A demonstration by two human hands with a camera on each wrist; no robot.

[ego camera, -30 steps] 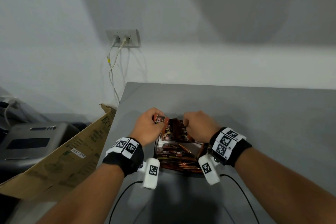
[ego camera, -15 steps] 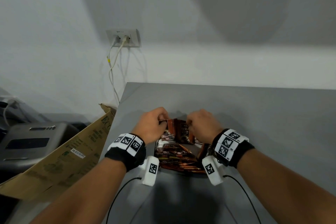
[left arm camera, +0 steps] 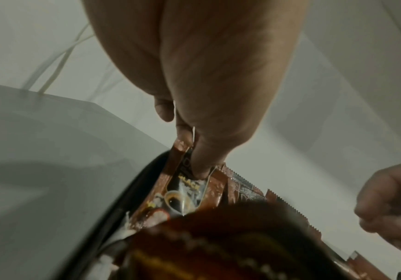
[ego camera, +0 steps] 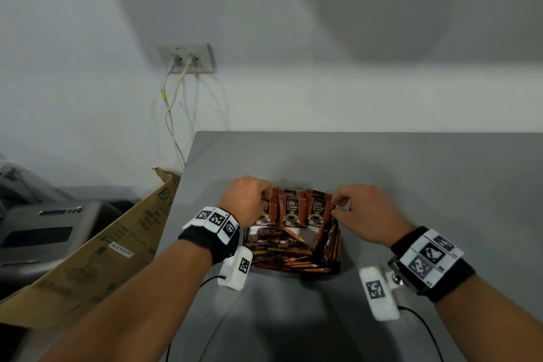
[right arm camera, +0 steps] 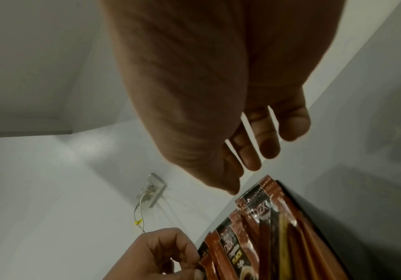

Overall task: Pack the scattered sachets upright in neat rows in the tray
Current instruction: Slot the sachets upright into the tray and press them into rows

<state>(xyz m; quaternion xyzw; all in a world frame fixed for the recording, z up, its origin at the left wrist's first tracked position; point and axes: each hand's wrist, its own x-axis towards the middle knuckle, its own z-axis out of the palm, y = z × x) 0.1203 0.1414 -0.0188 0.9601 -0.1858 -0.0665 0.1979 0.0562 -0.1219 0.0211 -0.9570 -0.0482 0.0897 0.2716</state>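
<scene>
**Both hands at the row of standing coffee sachets**

Head view: a shallow black plastic tray (ego camera: 337,256) sits on the grey table (ego camera: 411,185), just in front of the person. At its far end, brown foil coffee sachets (ego camera: 304,210) stand upright in rows, labels facing the camera. Nearer, more sachets of the same kind (ego camera: 279,253) lie flat in a loose heap, and a few lean on edge against the right wall. The left hand (ego camera: 246,200) is curled at the left end of the standing row, the right hand (ego camera: 364,214) at the right end, its fingertips at the top corner of the outermost sachet. A folded brown cardboard box (ego camera: 88,250) leans beside the table on the left, under a white wall socket (ego camera: 188,59).

Left wrist view: the left hand (left arm camera: 202,79) pinches the top edge of the leftmost upright sachet (left arm camera: 182,191) between thumb and finger, just inside the tray's black rim (left arm camera: 122,199).

Right wrist view: the right hand (right arm camera: 218,94) hangs above the sachet tops (right arm camera: 261,206) with fingers (right arm camera: 270,145) loosely bent; whether they touch or grip the foil, I cannot tell.
</scene>
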